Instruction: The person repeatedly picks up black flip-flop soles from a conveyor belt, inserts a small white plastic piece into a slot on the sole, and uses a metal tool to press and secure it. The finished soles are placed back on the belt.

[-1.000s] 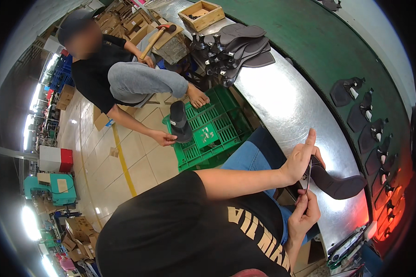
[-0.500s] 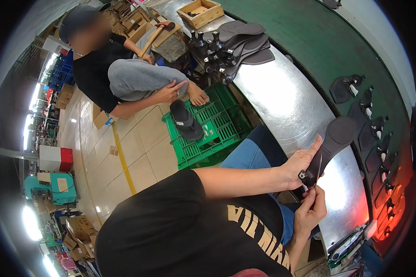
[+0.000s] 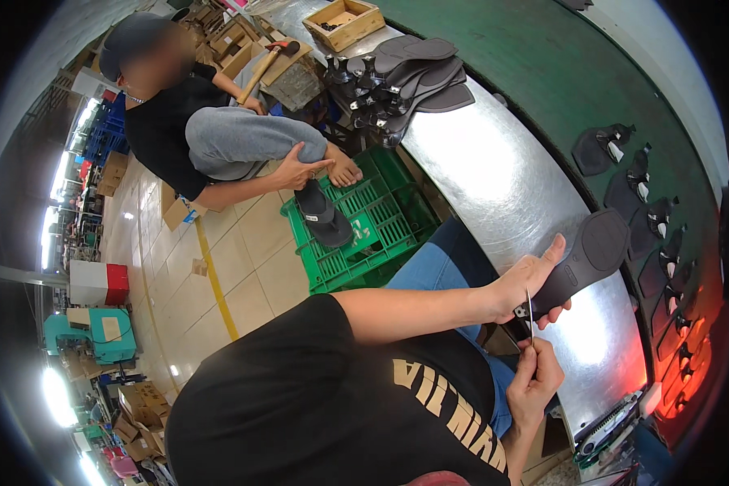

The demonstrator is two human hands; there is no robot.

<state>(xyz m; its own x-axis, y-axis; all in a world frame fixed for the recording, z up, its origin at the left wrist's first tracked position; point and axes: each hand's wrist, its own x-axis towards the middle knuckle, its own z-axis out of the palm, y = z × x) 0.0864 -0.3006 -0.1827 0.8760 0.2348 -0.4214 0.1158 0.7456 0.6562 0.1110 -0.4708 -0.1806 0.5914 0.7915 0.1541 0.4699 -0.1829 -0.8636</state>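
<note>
A dark sandal sole (image 3: 583, 257) is held in my left hand (image 3: 529, 282), tilted, its smooth underside with stamped oval outlines facing up. My thumb lies stretched along its edge and fingertips show beneath. At the sole's narrow end, near my left wrist, a small shiny metal piece (image 3: 522, 311) sticks out. My right hand (image 3: 535, 374), just below, is closed in a pinch on a thin pointed metal tool (image 3: 530, 312). The tool's tip reaches up beside the metal piece; whether it touches is unclear.
A shiny metal bench (image 3: 494, 170) carries stacked dark sandals (image 3: 429, 77) and a wooden box (image 3: 344, 24). Several sandals line a green conveyor (image 3: 535, 89). A cutter knife (image 3: 603, 429) lies lower right. Nearby a person sits holding a hammer (image 3: 263, 69), beside a green crate (image 3: 332, 263) bearing a black slipper (image 3: 324, 215).
The sole has turned, so its narrow end swings left and its underside shows more. My right hand has shifted slightly left and down, and the tool stands clearer beside the metal piece.
</note>
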